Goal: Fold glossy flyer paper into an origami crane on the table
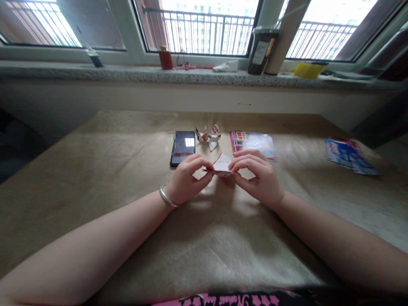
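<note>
A small folded piece of printed paper [222,164], white with red edging, is held just above the tan table [95,170] between both hands. My left hand [188,178], with a silver bracelet at the wrist, pinches its left end. My right hand [256,176] pinches its right end, fingers curled over it. Just beyond the hands lies a finished folded paper figure [209,136] in red and white.
A black phone [182,147] lies beside the paper figure. A printed leaflet [253,144] sits to the right of it, and another leaflet [349,156] lies near the table's right edge. The window sill [127,74] holds a red cup, a dark jar and a yellow item.
</note>
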`<state>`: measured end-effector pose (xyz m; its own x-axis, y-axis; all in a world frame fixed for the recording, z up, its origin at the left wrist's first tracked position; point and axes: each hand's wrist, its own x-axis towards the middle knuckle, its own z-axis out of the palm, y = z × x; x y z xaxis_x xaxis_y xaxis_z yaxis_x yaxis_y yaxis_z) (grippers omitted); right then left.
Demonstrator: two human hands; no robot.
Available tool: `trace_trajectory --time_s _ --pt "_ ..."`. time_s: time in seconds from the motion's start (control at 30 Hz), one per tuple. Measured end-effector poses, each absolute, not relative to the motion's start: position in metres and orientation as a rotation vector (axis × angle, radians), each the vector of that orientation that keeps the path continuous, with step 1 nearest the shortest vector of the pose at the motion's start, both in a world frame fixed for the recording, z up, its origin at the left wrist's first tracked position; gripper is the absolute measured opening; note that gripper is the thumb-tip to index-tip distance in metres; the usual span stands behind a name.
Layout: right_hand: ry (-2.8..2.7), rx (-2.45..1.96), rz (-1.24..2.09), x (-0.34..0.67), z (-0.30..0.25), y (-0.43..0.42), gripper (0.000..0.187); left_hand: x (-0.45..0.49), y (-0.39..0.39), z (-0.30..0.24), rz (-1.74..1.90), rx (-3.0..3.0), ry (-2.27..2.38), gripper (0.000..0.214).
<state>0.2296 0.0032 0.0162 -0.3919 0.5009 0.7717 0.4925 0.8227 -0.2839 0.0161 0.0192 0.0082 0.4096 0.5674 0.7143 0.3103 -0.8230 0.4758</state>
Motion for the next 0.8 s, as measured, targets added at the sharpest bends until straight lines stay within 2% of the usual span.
trace_trajectory --time_s 0.17,0.47,0.8 --pt "-2.145 -0.712 -0.043 0.225 0.019 -0.001 0.009 0.018 0.015 0.011 1.262 2.719 0.743 0.006" --pt "-2.124 -0.747 0.090 0.221 0.018 -0.002 0.011 0.020 0.016 0.013 1.346 2.687 0.691 0.008" --pt "-2.135 -0.791 0.049 0.219 0.015 -0.002 0.008 0.021 0.012 0.017 1.223 2.813 0.832 0.011"
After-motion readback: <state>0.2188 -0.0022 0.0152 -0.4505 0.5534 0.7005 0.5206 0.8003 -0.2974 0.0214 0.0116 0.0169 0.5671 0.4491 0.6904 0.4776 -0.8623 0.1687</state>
